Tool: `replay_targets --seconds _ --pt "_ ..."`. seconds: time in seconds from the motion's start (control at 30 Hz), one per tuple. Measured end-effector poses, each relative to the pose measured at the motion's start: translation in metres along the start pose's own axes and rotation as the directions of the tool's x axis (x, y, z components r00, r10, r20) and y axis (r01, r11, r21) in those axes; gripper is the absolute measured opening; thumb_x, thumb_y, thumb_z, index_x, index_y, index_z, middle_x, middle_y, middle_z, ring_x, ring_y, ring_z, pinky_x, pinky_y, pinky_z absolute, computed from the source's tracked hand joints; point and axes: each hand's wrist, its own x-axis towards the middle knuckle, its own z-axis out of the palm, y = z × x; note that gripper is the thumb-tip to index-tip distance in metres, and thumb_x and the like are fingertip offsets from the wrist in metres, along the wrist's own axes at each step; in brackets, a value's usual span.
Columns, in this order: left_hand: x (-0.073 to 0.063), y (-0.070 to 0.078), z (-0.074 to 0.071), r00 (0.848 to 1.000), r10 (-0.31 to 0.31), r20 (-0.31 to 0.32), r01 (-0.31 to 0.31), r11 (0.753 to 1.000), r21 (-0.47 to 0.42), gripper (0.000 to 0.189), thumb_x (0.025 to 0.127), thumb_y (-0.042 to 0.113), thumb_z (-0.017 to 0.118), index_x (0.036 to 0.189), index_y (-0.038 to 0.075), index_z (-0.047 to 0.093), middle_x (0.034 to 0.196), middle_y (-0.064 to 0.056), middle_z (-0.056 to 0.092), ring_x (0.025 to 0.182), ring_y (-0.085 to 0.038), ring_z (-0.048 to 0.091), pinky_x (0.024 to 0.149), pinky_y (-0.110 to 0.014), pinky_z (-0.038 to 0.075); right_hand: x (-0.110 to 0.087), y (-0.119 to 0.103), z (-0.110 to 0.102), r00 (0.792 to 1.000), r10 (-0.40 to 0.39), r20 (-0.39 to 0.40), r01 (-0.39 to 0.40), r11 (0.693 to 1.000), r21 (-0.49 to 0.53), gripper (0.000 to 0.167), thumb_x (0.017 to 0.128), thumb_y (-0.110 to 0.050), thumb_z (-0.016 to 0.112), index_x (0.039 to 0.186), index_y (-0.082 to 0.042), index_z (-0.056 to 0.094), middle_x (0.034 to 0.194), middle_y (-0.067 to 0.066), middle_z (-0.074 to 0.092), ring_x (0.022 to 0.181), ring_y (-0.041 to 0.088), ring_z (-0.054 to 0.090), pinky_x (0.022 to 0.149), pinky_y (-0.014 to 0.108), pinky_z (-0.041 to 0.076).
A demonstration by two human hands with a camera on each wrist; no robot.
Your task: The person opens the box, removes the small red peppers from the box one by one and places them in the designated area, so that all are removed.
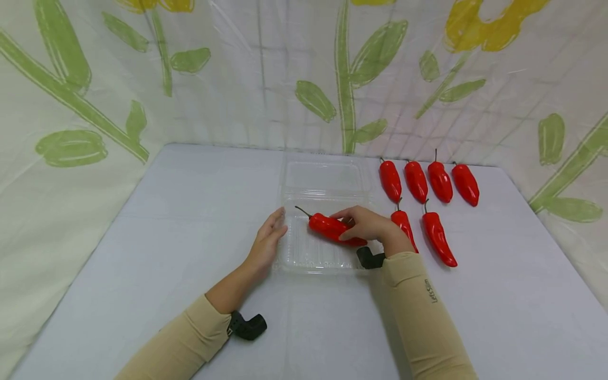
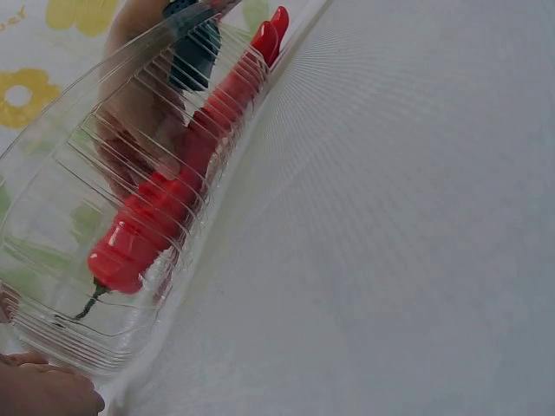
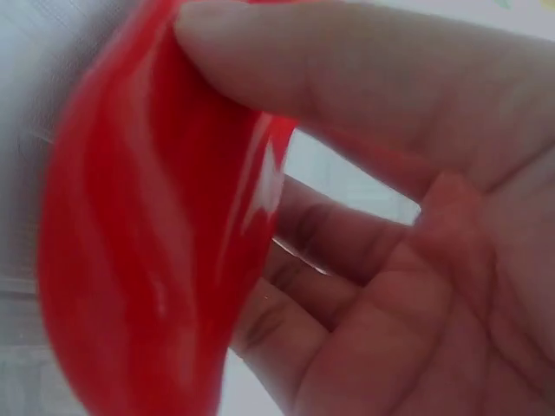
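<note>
A red chili pepper (image 1: 325,226) with a dark stem lies slantwise over the base of a clear plastic clamshell box (image 1: 304,258), its stem end to the left. My right hand (image 1: 368,222) pinches this pepper between thumb and fingers. Up close in the right wrist view, the thumb presses on the glossy red pepper (image 3: 147,225), with the other fingers behind it. My left hand (image 1: 266,243) touches the box's left side, fingers fairly straight. Through the clear wall (image 2: 104,347) in the left wrist view, the pepper (image 2: 130,247) shows inside the box.
The box's lid (image 1: 325,174) lies folded back, away from me. Right of the box, several red peppers (image 1: 416,181) stand in a back row, with two more, one a long pepper (image 1: 439,238), in front. A flowered sheet (image 1: 228,105) hangs behind the white table (image 1: 190,211).
</note>
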Motion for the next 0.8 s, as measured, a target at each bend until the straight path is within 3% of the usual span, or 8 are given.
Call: replay_targets --seconds 0.2,0.37,0.63,0.8 --pt "0.001 0.001 0.0 1.0 0.002 -0.013 -0.002 1.0 0.001 0.052 0.097 0.008 0.034 0.147 0.0 0.019 0.156 -0.013 0.016 0.146 -0.025 0.009 0.119 -0.041 0.009 -0.002 -0.001 0.0 0.999 0.023 0.037 -0.024 0.999 0.034 0.056 0.083 -0.018 0.066 0.136 -0.017 0.048 0.129 0.01 0.051 0.12 0.027 0.042 0.091 0.04 0.049" --pt "0.0 0.0 0.0 1.0 0.005 -0.019 -0.005 1.0 0.003 0.052 0.097 0.007 0.034 0.146 -0.002 0.02 0.156 -0.014 0.017 0.145 -0.027 0.011 0.119 -0.043 0.01 -0.007 -0.004 -0.002 0.999 -0.013 0.047 0.01 0.998 0.063 0.055 0.086 -0.019 0.062 0.138 -0.022 0.047 0.129 0.009 0.049 0.12 0.028 0.04 0.087 0.035 0.05" --pt "0.0 0.0 0.0 1.0 0.004 -0.008 -0.004 1.0 0.01 0.051 0.098 0.008 0.033 0.146 -0.001 0.019 0.156 -0.014 0.016 0.146 -0.027 0.01 0.119 -0.043 0.01 -0.017 -0.009 -0.012 0.995 -0.098 -0.018 0.1 0.979 0.179 0.055 0.087 -0.019 0.059 0.14 -0.024 0.044 0.134 0.012 0.046 0.12 0.03 0.041 0.084 0.032 0.051" --pt "-0.001 0.001 0.0 1.0 0.009 -0.008 -0.009 1.0 0.013 0.051 0.098 0.008 0.034 0.146 -0.002 0.019 0.156 -0.014 0.016 0.146 -0.027 0.01 0.119 -0.042 0.01 -0.024 -0.006 -0.016 0.987 -0.15 -0.052 0.157 0.971 0.179 0.055 0.089 -0.02 0.058 0.141 -0.025 0.042 0.137 0.012 0.045 0.123 0.031 0.039 0.086 0.033 0.05"
